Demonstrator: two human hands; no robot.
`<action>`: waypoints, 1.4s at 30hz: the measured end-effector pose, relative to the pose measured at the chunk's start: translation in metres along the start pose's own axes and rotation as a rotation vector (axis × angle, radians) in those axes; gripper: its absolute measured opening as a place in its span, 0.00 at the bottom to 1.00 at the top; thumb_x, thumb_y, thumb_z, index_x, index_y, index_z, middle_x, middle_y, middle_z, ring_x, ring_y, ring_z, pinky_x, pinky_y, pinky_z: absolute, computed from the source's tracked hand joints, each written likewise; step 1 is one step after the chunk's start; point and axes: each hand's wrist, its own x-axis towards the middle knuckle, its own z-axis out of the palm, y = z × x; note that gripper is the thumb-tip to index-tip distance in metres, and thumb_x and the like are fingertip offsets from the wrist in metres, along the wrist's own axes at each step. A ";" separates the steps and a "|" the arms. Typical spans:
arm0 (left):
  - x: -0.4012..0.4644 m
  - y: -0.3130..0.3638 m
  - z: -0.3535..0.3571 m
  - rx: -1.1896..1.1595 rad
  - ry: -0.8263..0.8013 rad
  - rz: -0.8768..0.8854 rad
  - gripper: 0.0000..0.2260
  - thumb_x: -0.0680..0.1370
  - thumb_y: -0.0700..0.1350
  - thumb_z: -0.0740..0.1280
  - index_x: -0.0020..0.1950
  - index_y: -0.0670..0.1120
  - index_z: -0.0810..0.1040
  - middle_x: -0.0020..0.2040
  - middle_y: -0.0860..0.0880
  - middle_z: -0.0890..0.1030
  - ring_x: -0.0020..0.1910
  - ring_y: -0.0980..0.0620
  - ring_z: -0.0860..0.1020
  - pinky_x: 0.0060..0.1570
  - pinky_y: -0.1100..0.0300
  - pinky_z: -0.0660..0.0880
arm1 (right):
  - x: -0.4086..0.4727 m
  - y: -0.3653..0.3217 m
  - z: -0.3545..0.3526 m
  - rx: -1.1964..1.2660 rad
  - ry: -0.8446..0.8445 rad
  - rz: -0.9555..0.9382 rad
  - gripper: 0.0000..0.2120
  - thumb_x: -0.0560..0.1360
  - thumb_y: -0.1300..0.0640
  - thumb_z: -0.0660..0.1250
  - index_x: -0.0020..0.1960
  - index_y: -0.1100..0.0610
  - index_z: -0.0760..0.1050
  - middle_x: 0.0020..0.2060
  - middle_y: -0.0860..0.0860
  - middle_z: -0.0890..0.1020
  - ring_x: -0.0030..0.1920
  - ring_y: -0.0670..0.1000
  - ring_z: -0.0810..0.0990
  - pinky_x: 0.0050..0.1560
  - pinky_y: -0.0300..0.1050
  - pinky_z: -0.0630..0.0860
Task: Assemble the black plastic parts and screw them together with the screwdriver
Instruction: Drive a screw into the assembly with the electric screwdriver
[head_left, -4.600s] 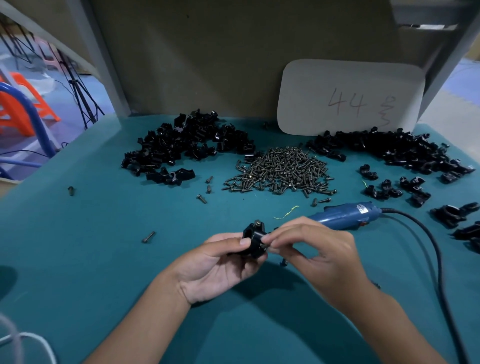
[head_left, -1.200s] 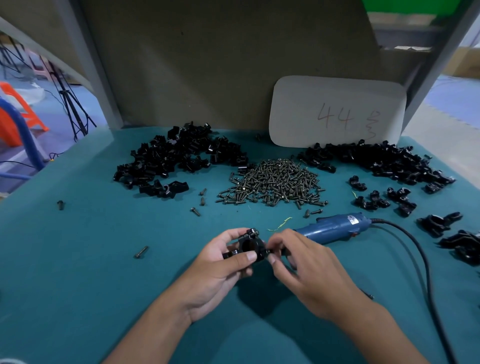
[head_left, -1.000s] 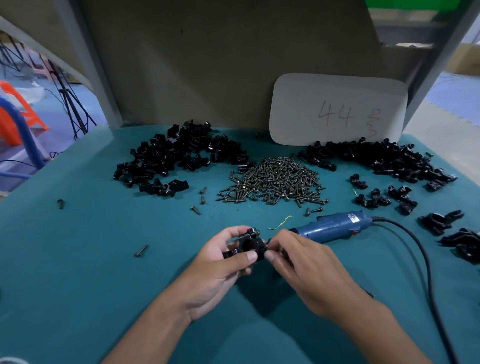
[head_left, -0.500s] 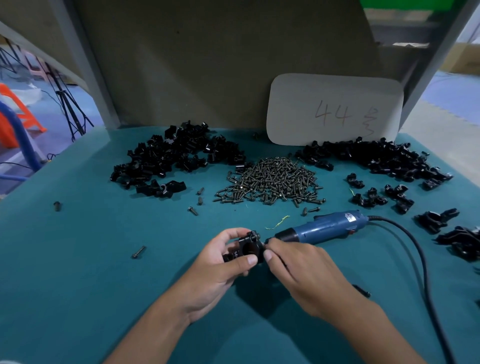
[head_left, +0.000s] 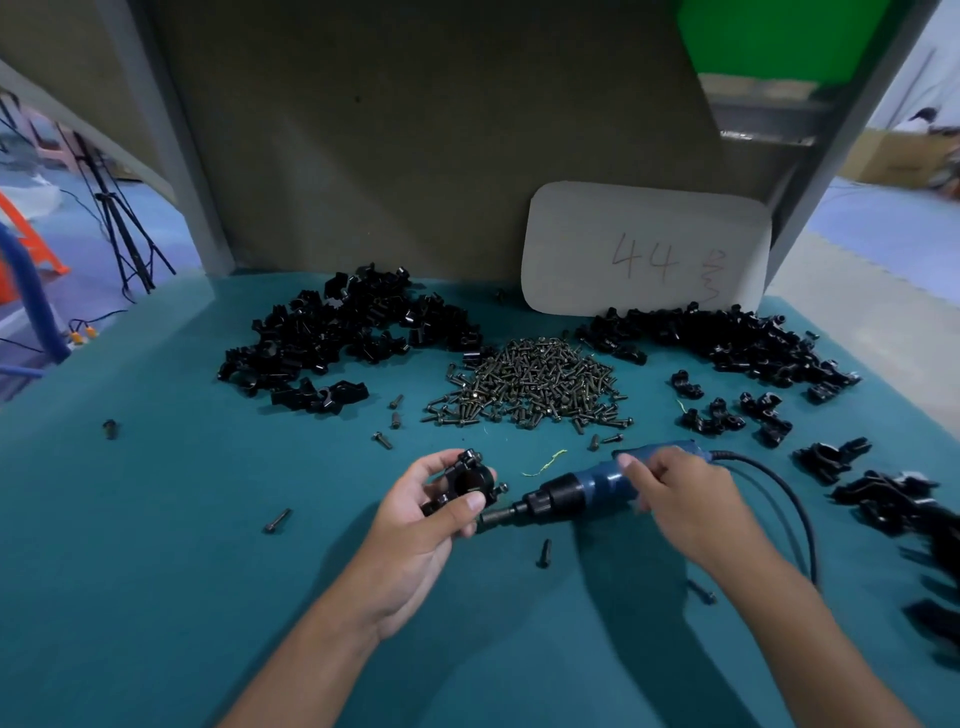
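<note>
— Black plastic parts (head_left: 466, 482), the joined pair with a round hole through the middle: where are they sitting?

— They are sitting in the left hand (head_left: 426, 525), above the teal counter (head_left: 156, 545). The thumb is pressing on the near edge and the fingers (head_left: 434, 465) are curling round the far side, so the grip is closing on the piece.

— And the screwdriver (head_left: 587, 491)?

— The right hand (head_left: 675, 499) is wrapping round its blue body, with the black tip pointing left, just beside the left thumb. Its cord (head_left: 789, 499) is trailing off to the right.

— What else is lying about?

— A screw pile (head_left: 530, 387) is lying at the back centre, between two heaps of loose black pieces (head_left: 337, 332) and (head_left: 727, 338). One stray screw (head_left: 544, 552) is lying just below the screwdriver's tip. A card marked 44 (head_left: 644, 249) is leaning against the back wall.
</note>
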 end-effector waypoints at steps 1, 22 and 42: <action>0.001 0.000 0.000 -0.014 0.010 0.007 0.24 0.69 0.37 0.74 0.65 0.44 0.76 0.56 0.43 0.85 0.48 0.50 0.76 0.41 0.61 0.75 | 0.003 0.004 -0.002 -0.135 -0.046 0.073 0.27 0.79 0.31 0.55 0.42 0.52 0.79 0.33 0.48 0.82 0.35 0.50 0.81 0.38 0.48 0.78; 0.002 0.017 -0.012 -0.119 0.209 -0.016 0.17 0.78 0.33 0.70 0.65 0.45 0.74 0.64 0.41 0.79 0.58 0.43 0.78 0.41 0.56 0.71 | -0.017 -0.031 -0.003 1.526 0.051 0.442 0.18 0.79 0.56 0.66 0.67 0.55 0.68 0.57 0.58 0.77 0.53 0.54 0.78 0.47 0.46 0.75; -0.010 -0.010 0.021 0.054 0.000 -0.122 0.21 0.72 0.34 0.71 0.64 0.42 0.74 0.54 0.42 0.84 0.39 0.52 0.73 0.44 0.59 0.71 | -0.004 -0.033 -0.008 2.025 0.196 0.058 0.13 0.78 0.62 0.68 0.59 0.54 0.70 0.47 0.46 0.78 0.36 0.44 0.75 0.37 0.42 0.75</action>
